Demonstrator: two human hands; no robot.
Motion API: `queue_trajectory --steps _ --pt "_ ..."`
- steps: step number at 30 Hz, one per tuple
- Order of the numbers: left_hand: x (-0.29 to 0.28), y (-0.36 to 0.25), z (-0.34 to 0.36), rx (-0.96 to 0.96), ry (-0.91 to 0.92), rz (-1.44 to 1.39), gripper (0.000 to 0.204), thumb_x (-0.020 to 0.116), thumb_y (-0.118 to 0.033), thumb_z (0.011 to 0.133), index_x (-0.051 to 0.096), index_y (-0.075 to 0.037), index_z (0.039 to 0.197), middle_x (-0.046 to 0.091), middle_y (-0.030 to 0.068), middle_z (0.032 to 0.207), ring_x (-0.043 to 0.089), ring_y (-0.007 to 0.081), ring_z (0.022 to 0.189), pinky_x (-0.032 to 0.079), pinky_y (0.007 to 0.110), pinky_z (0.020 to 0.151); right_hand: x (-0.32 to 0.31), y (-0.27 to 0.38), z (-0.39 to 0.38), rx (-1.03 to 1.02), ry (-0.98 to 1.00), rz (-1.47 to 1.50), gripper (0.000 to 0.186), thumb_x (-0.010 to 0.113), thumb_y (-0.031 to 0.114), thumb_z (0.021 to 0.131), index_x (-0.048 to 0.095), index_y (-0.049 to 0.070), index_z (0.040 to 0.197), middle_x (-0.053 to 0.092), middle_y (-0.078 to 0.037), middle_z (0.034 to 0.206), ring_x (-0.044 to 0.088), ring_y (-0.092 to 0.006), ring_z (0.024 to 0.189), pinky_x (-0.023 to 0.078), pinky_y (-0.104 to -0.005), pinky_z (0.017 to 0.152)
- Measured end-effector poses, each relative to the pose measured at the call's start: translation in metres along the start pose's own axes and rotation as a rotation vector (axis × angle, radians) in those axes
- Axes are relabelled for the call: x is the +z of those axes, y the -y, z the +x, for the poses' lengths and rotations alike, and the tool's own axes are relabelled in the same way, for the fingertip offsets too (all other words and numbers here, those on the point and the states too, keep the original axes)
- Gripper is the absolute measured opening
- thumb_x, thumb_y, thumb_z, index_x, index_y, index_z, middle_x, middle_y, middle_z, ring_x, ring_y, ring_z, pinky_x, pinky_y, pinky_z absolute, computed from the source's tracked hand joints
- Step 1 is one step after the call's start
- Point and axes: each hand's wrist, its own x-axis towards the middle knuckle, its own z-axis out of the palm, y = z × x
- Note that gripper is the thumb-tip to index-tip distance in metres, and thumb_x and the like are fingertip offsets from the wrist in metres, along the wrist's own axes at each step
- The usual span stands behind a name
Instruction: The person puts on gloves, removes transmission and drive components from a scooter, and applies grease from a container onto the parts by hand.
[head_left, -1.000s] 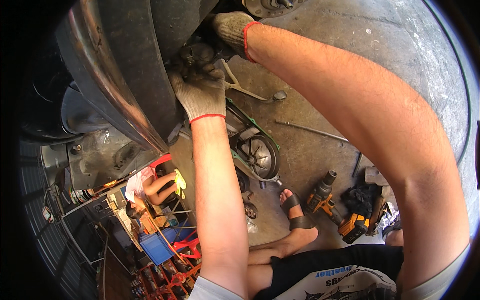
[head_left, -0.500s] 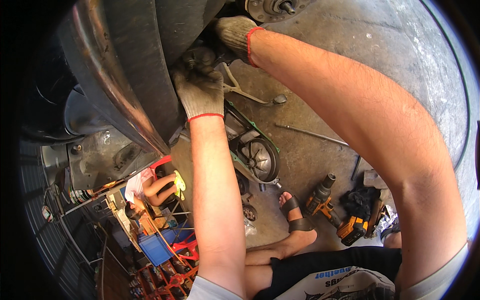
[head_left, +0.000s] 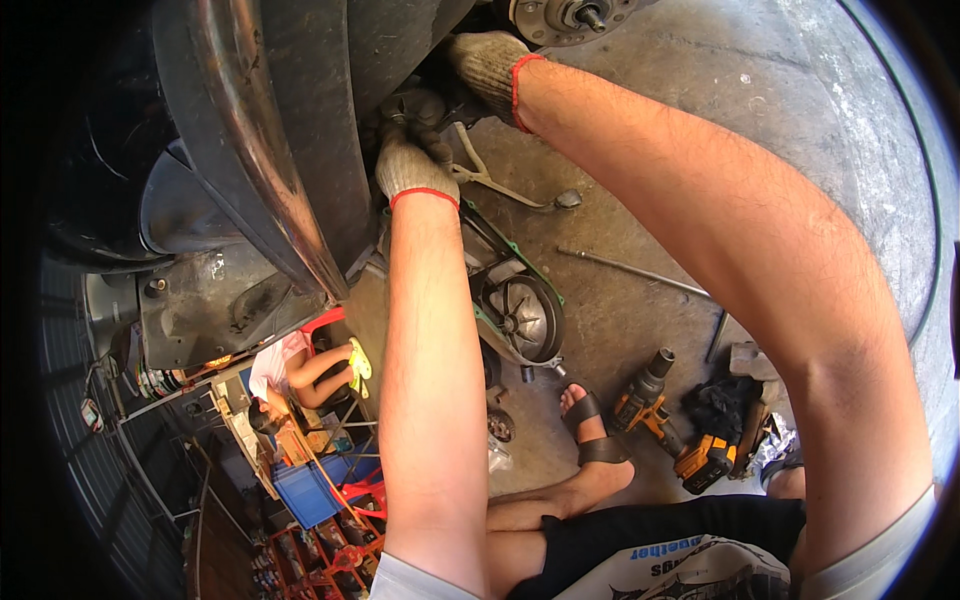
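1. In the head view, the left hand in a grey knit glove with a red cuff (head_left: 408, 165) is pressing against a dark, rounded mechanical part (head_left: 414, 104); its fingers are looking bent, but whether they are gripping is impossible to tell.
2. The right hand in a matching glove (head_left: 486, 72) is sitting just beyond that part; its fingertips are hiding in shadow, so its hold is staying unclear.
3. The step in hand is seemingly two-handed work on this part, beneath a curved black panel (head_left: 310, 110); the next move is probably calling for steady support and a clear line to it.
4. The panel's edge is crowding the left hand, while a silver disc with a threaded shaft (head_left: 585, 14) is standing near the right.
5. Below, a forked metal lever (head_left: 490, 182) and a green-edged casing (head_left: 522, 318) are narrowing the space; bare concrete floor (head_left: 690, 60) is giving the right arm more room.
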Motion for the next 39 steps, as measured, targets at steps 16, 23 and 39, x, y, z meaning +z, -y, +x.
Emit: queue_trajectory --steps 16,23,39 --pt "0.032 -0.013 -0.038 -0.204 -0.456 0.147 0.050 0.071 -0.058 0.085 0.069 -0.008 0.094 0.065 0.0052 0.087 0.057 0.0165 0.075 0.046 0.037 0.064 -0.002 -0.006 -0.011 0.023 0.081 0.248 0.022 0.053 0.018 0.097 0.065 0.007 0.112 0.067 -0.008 0.092 0.062 -0.0220 0.079 0.049 -0.0349 0.067" --pt "0.037 0.012 -0.038 -0.036 -0.128 0.071 0.035 0.066 -0.050 0.091 0.068 -0.015 0.092 0.061 -0.0001 0.080 0.055 0.0157 0.067 0.042 0.035 0.057 0.030 -0.048 0.019 0.009 0.061 0.906 0.042 0.066 0.012 0.087 0.059 0.013 0.129 0.069 -0.013 0.118 0.066 -0.0306 0.104 0.052 -0.0375 0.091" --pt "-0.009 -0.005 -0.052 -0.061 -0.091 -0.004 0.016 0.064 -0.026 0.096 0.065 -0.011 0.101 0.061 -0.0003 0.082 0.055 0.0125 0.066 0.043 0.027 0.055 -0.027 0.025 -0.029 0.282 0.228 1.401 0.027 0.049 0.032 0.100 0.064 0.010 0.098 0.063 -0.001 0.085 0.050 -0.0127 0.063 0.039 -0.0296 0.055"
